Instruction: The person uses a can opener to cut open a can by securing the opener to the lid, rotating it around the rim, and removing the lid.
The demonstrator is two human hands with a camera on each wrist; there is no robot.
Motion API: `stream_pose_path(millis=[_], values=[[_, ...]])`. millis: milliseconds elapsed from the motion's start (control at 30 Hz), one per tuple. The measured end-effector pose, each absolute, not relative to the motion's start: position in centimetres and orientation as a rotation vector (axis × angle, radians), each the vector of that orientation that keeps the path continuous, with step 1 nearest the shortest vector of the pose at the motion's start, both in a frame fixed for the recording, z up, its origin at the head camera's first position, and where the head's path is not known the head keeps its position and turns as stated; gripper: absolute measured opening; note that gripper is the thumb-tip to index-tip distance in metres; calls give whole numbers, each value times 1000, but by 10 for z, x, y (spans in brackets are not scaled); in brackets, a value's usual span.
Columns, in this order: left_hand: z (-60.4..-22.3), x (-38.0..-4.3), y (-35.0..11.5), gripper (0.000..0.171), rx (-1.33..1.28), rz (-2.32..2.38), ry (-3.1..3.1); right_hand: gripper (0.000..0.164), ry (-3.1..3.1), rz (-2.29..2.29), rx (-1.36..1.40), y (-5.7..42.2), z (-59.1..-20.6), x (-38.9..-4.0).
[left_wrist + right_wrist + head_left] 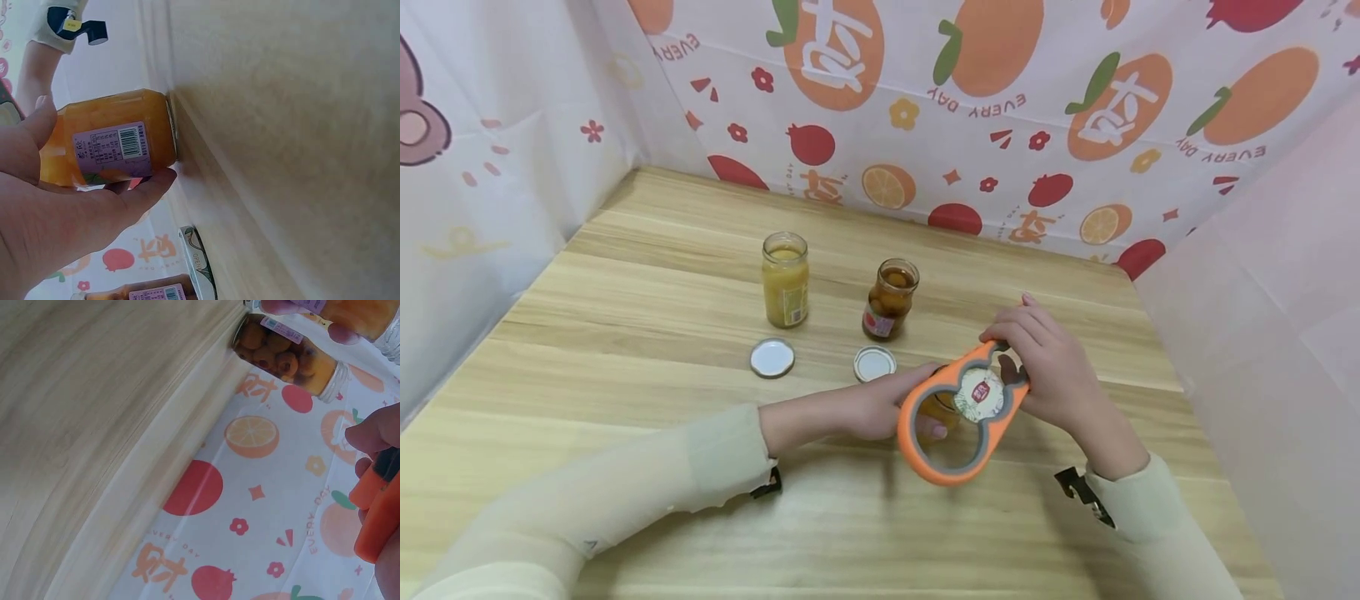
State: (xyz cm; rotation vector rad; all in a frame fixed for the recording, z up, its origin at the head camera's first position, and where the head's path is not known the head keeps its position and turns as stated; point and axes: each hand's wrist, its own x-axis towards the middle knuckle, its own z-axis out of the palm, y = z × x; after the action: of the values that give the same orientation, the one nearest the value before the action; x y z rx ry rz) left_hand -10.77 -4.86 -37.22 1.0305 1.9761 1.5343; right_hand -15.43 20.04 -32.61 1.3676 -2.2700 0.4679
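Note:
My left hand [876, 408] grips a glass jar of orange fruit [56, 150] with a purple label, its base standing on the table. In the right wrist view the threaded glass neck [392, 340] of this jar shows bare. My right hand [1052, 362] holds an orange and grey jar opener [934, 473] over the jar, tilted. A patterned round lid [981, 394] with a red mark sits in the opener's middle opening. Part of the jar shows through the opener's large loop; the rest is hidden.
Behind stand two lidless jars, one with yellow contents [785, 287] and one with dark fruit [891, 304]. Two lids, left [772, 358] and right [874, 364], lie before them on the wooden table [662, 358]. A fruit-print curtain [850, 137] borders the back.

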Motion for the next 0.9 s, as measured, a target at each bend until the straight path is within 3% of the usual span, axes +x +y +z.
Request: stream_pose_path(millis=[433, 900], values=[[-373, -118, -44, 48, 906, 1498, 1960, 33, -2247, 492, 1348, 209, -329, -149], [-375, -126, -35, 49, 857, 1533, 1951, 33, -2243, 476, 1349, 215, -334, -143]])
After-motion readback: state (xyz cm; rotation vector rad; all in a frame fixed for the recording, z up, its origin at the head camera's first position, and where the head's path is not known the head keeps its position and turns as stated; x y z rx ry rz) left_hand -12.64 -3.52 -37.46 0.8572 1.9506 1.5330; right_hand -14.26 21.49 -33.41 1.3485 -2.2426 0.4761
